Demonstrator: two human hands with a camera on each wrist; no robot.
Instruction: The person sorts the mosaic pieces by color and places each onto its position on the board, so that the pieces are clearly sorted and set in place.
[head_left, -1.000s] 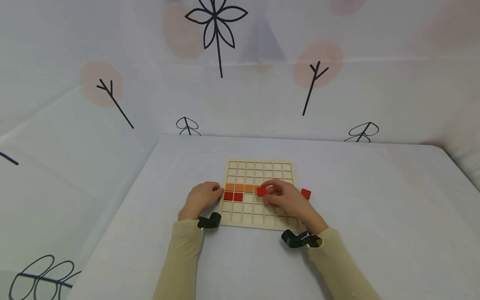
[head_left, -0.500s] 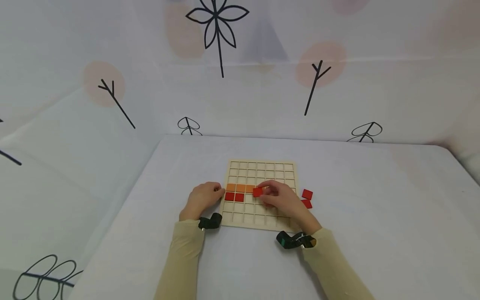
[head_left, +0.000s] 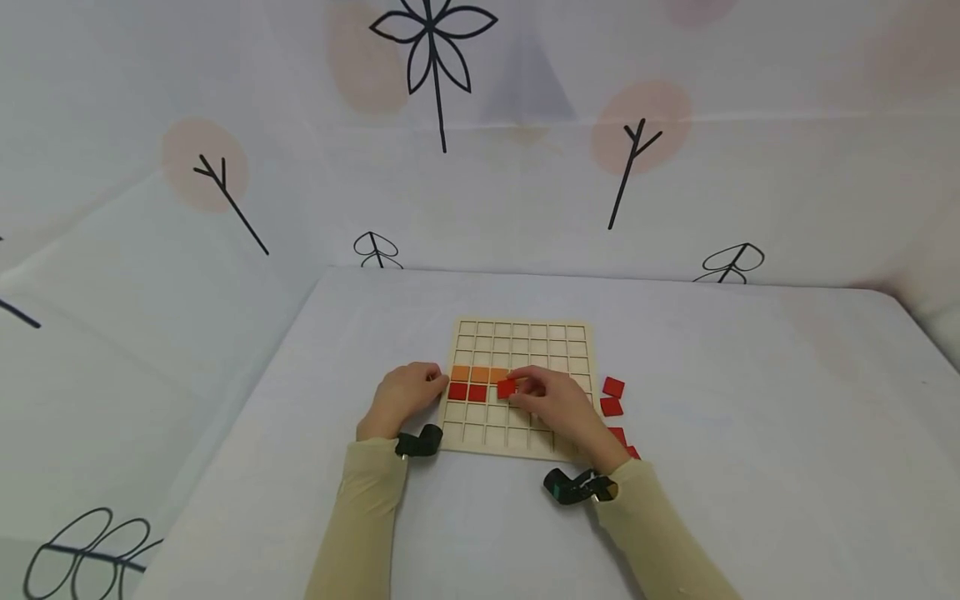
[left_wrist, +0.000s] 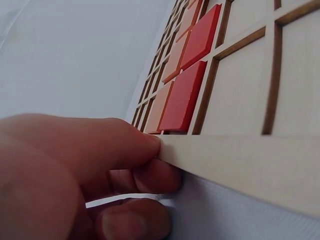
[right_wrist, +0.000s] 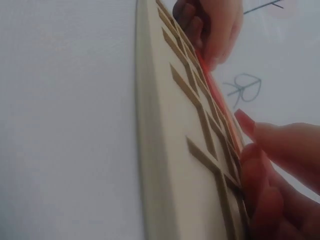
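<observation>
Working at a wide white worktop (head_left: 787, 433), with pale cloth (head_left: 540, 200) hanging behind its back edge and beside its left edge. Seeing on that cloth a black flower drawing (head_left: 430, 27) and black twig drawings (head_left: 627, 171) on soft pink spots. Wearing yellow sleeves (head_left: 360, 517), with a small dark camera (head_left: 418, 442) on each wrist.

Having a flat wooden board (head_left: 517, 437) lying on the worktop, nearer the left edge than the right edge, with rows of little square holes. Pinching one red tile (head_left: 506, 390) with the right hand (head_left: 558, 404), with fingers clamped on it. Holding it a bit tilted over the board, by the third hole of the red row. Not being able to tell touching from hovering there.

Touching the board's left edge with bent fingers of the left hand (head_left: 405, 396). Not being able to tell a pinch from a light touch.

Having two set red tiles (head_left: 457, 391) in that row, starting at the board's left edge, and orange tiles (head_left: 480, 375) just behind. Having four loose red tiles (head_left: 613, 387) lying past the board's right edge, down toward its front corner.
</observation>
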